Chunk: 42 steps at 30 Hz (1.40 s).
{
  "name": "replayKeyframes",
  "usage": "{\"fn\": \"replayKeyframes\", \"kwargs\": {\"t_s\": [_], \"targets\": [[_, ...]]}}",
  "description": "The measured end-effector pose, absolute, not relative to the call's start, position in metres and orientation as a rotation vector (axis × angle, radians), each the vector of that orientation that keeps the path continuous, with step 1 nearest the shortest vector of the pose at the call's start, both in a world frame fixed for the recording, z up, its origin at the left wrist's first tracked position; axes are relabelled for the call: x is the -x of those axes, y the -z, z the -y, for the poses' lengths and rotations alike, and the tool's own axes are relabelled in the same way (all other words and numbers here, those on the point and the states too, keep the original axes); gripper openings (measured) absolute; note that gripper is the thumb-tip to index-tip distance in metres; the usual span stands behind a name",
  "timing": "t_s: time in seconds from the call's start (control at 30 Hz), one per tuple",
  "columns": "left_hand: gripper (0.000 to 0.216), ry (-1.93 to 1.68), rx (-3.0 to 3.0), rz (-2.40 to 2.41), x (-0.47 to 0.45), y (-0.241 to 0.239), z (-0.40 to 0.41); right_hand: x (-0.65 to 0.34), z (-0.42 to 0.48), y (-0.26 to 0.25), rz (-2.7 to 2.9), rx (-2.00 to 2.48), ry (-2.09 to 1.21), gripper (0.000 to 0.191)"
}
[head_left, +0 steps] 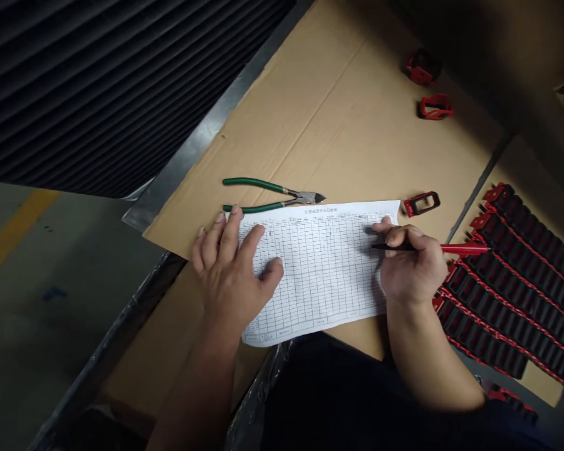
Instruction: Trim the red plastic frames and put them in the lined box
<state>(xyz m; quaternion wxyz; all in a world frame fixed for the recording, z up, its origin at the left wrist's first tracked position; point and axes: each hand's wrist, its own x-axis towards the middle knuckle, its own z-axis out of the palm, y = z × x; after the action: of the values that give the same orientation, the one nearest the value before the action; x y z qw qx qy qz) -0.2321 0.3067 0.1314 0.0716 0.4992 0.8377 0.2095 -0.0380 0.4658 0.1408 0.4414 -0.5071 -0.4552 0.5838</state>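
Observation:
A printed form (319, 269) with a table of rows and columns lies on the cardboard sheet. Spread flat over its left part is my left hand (235, 269), fingers apart, fingertips near the top edge. My right hand (413, 263) is closed around a red and black pen (465, 249) at the form's right side. The pen's dark tip points left over the paper; whether it touches cannot be made out. Just above the form lie cutting pliers (282, 193) with green handles, their jaws pointing right. A small red and black frame part (422, 203) sits by the form's upper right corner.
Two more red and black parts, one upper (423, 67) and one lower (435, 107), lie on the cardboard (310, 125) at the upper right. Rows of similar parts (512, 288) are packed at the right. A dark ribbed surface (122, 81) and a metal edge (202, 138) border the left.

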Motion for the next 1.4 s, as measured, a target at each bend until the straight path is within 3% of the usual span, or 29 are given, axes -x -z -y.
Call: {"fn": "replayKeyframes", "kwargs": {"t_s": [0.2, 0.33, 0.47, 0.7, 1.4], "targets": [[0.049, -0.630, -1.466, -2.521, 0.232, -0.134, -0.307, 0.084, -0.415, -0.162, 1.622, 1.038, -1.642, 0.005], [0.053, -0.656, -1.456, -2.521, 0.232, -0.133, -0.307, 0.110, -0.404, -0.162, 1.729, 1.072, -1.681, 0.009], [0.055, -0.676, -1.447, -2.539, 0.233, -0.133, -0.307, 0.116, -0.412, -0.150, 1.870, 1.122, -1.454, 0.010], [0.039, -0.685, -1.464, -2.541, 0.234, -0.132, -0.304, 0.115, -0.405, -0.138, 2.061, 0.966, -1.061, 0.016], [0.041, -0.712, -1.457, -2.533, 0.235, -0.129, -0.303, 0.118, -0.404, -0.135, 2.128, 0.991, -0.968, 0.014]]}}
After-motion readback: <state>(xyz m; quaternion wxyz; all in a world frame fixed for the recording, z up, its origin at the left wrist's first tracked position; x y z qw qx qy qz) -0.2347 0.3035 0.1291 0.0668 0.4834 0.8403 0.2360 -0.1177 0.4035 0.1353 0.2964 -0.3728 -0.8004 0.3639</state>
